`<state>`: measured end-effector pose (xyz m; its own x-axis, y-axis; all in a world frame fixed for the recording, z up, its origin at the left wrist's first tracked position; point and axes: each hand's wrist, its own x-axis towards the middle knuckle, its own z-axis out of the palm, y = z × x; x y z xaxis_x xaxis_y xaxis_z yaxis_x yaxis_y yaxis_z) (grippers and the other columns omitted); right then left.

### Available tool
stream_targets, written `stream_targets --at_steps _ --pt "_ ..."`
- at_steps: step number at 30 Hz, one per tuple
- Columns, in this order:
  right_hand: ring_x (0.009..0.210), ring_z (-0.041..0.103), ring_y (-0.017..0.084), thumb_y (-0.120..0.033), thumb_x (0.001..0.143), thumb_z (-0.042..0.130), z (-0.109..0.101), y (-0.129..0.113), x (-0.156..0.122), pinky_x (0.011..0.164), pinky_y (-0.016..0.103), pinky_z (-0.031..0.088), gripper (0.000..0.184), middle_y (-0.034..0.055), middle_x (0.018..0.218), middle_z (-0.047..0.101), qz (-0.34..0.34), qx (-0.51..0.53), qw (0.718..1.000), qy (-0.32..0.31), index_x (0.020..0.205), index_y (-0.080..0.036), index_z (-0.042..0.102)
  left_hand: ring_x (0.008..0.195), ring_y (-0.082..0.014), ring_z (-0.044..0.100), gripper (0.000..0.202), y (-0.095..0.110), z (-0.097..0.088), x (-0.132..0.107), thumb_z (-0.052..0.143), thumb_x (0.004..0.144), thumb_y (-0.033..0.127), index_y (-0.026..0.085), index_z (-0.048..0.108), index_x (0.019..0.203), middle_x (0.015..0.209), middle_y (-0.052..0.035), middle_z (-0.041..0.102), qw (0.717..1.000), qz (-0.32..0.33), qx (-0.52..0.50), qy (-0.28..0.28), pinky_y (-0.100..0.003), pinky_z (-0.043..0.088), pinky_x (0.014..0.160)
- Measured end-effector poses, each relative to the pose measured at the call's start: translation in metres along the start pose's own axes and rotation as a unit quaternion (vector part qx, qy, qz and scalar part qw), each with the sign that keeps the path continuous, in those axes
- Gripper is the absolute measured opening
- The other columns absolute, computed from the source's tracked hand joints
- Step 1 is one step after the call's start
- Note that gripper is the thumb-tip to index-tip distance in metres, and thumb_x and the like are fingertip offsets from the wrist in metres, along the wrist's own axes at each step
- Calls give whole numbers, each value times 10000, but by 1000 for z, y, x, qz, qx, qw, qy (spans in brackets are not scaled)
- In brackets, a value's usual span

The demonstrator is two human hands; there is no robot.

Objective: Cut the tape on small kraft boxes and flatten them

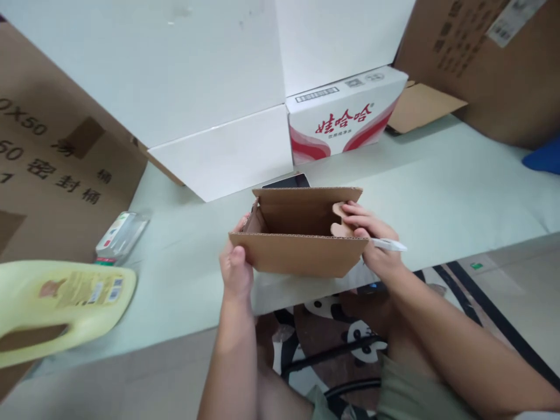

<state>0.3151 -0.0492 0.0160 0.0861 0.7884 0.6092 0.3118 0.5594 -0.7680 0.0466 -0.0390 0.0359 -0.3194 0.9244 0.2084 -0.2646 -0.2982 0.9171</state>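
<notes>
Gripping small cardboard box (301, 245) at counter (459, 192) front edge: left hand (236, 269) clasps its left corner, thumb on front; right hand (371, 239) pinches right side flap, white pen (389, 245) tucked under fingers.

Packing room, stacked cartons (341, 119), work table (437, 192)

We note the small carton (301, 245) on the worktop (437, 192), near its front edge. Behind it stands a printed box (345, 119). A jug (56, 303) lies far left.
</notes>
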Motion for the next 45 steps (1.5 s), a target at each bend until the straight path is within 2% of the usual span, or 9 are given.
stream_targets --at_steps 9,12,14,19,24,32,37,39,45 --pt "1294 655 316 -526 972 577 -7 6 3 1116 575 528 291 80 1211 769 -5 -2 1000 -26 1043 -309 758 1304 -306 605 496 -9 1 7 664 837 708 245 836 796 1016 -80 791 990 64 108 -65 -441 399 1207" --pt "1339 603 325 -492 935 628 -6 4 -2 935 508 630 299 109 1427 608 45 -22 998 22 1164 -312 697 1288 -303 618 481 -15 -4 7 687 835 686 225 822 836 1013 -85 789 990 66 114 -54 -431 418 1180" --pt "1433 505 338 -456 893 682 -5 4 -4 847 460 649 488 121 1587 422 96 -30 993 62 1351 -329 573 1281 -304 627 472 -19 -5 7 709 829 668 210 806 885 1027 -93 785 989 75 115 -55 -434 428 1164" --pt "1494 443 300 -453 833 763 -2 11 -1 1160 552 481 840 106 1633 376 169 81 982 36 1526 -385 292 1265 -284 635 521 -21 -2 4 735 794 685 223 697 1033 989 -86 760 990 69 107 -52 -436 453 1122" --pt "1460 489 277 -553 813 769 4 21 -1 1194 539 444 936 82 1572 473 205 182 962 13 1560 -431 219 1133 -244 673 526 -16 -2 -1 770 774 645 230 649 1074 1170 -98 708 991 24 129 -35 -339 536 936" --pt "1377 533 291 -599 868 662 2 29 -10 1117 515 496 643 47 1494 533 170 176 970 16 1448 -422 450 1252 -250 623 509 -18 -7 1 728 874 499 293 579 1315 1404 -97 612 975 107 188 -60 -405 493 1083" --pt "1349 531 287 -670 799 712 3 32 -11 1058 496 522 884 57 1478 493 154 155 976 -2 1539 -454 280 1387 -308 556 562 -19 -10 6 680 915 493 355 526 1436 1587 -92 474 962 123 227 -92 -496 453 1157" --pt "1358 515 296 -635 772 761 3 32 -10 1071 505 504 880 74 1466 497 153 133 979 -11 1507 -420 327 1398 -306 550 585 -20 -10 7 674 926 477 382 497 1475 1592 -82 478 961 124 228 -97 -487 473 1142" --pt "1374 510 331 -602 814 731 -3 27 -6 1112 537 441 362 91 1364 534 124 76 989 -18 956 -287 625 1415 -279 548 507 -15 -11 10 665 945 427 374 578 1441 1604 -64 494 943 165 264 -118 -471 449 1180"
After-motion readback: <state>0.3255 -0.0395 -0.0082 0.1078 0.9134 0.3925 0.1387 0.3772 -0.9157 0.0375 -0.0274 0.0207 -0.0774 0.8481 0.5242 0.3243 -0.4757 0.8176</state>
